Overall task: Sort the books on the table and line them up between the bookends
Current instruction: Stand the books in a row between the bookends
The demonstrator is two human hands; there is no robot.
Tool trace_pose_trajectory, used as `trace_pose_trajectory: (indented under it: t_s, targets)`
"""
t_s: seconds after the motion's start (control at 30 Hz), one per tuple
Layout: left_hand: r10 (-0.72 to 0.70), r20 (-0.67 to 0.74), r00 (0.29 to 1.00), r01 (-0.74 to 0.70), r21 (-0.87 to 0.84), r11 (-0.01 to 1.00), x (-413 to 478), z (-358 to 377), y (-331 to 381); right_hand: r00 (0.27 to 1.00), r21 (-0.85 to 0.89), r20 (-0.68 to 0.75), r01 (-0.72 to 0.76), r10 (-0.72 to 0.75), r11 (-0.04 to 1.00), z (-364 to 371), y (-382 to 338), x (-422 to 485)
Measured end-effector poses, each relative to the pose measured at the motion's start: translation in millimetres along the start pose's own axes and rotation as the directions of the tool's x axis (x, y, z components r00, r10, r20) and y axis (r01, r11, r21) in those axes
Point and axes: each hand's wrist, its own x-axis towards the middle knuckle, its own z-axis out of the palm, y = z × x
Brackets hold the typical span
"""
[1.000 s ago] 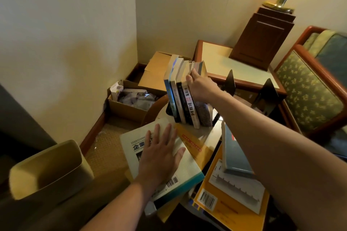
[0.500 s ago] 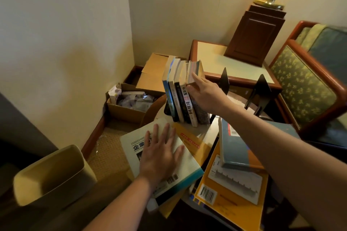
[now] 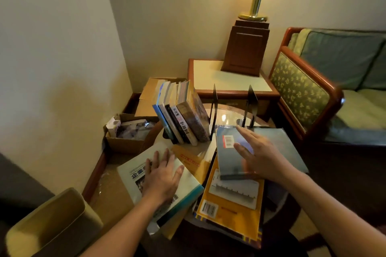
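Note:
Several books (image 3: 181, 115) stand in a leaning row at the back of the round table (image 3: 226, 115), propped by a black bookend (image 3: 214, 108). A second black bookend (image 3: 249, 108) stands apart to the right. My left hand (image 3: 164, 175) lies flat with straight fingers on a white book (image 3: 189, 181) at the front left. My right hand (image 3: 261, 154), fingers spread, hovers blurred over a blue-grey book (image 3: 279, 142) that lies on an orange book (image 3: 229, 204). Whether it touches the cover I cannot tell.
An open cardboard box (image 3: 127, 137) with packets sits on the floor left of the table, with a closed carton (image 3: 150, 94) behind it. A side table (image 3: 208, 75) carries a brass lamp on a wooden base (image 3: 245, 48). An armchair (image 3: 302, 89) stands right, a beige bin (image 3: 54, 219) front left.
My right hand left the standing row of books and came back toward me over the blue-grey book. The row stays leaning on its own. My left hand has stayed on the white book.

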Motion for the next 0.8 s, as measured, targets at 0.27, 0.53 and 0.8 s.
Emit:
trace_pose_trajectory:
  t_s: [0.27,0.53,0.8]
  targets:
    - [0.075,-0.023,0.997,-0.078,-0.294,0.953,-10,-15,75,0.986,-0.042,-0.047,-0.163,0.161,0.986,-15,56,-52]
    - [0.094,0.054,0.994,-0.050,-0.543,0.839,-10,0,133,0.966,-0.110,-0.047,-0.258,0.254,0.960,-7,88,-64]
    - [0.017,0.121,0.992,0.030,-0.376,0.926,-5,6,159,0.923,0.086,-0.038,-0.379,0.383,0.921,-5,93,-60]
